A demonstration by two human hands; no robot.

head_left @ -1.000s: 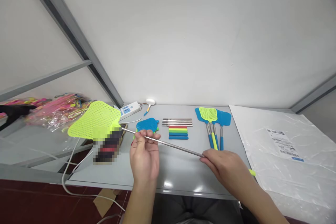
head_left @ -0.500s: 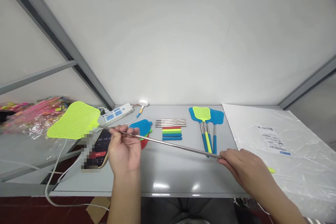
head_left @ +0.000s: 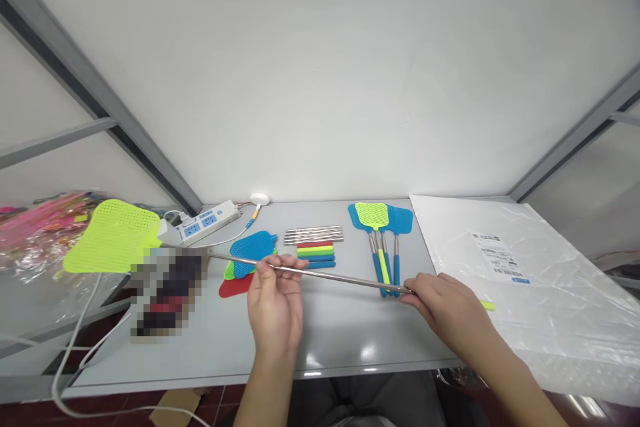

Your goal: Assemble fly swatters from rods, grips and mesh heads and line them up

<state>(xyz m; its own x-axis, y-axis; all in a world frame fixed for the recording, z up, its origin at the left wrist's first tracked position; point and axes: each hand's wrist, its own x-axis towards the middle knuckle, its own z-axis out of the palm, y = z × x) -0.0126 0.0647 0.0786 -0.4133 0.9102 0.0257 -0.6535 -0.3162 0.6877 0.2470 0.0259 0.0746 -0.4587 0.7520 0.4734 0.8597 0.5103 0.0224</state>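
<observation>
Bare forearms, no sleeves, rings or watch.

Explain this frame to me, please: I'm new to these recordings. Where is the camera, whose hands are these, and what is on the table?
The camera sits on a person's head, looking forward and down, so both bare hands are that person's own. The left hand pinches the metal rod of a long fly swatter with a yellow-green head. The right hand grips the handle end, where a yellow-green tip shows. On the grey table lie loose swatter heads, a row of metal rods, coloured grips, three finished swatters, a power strip and a plastic-wrapped white sheet.
</observation>
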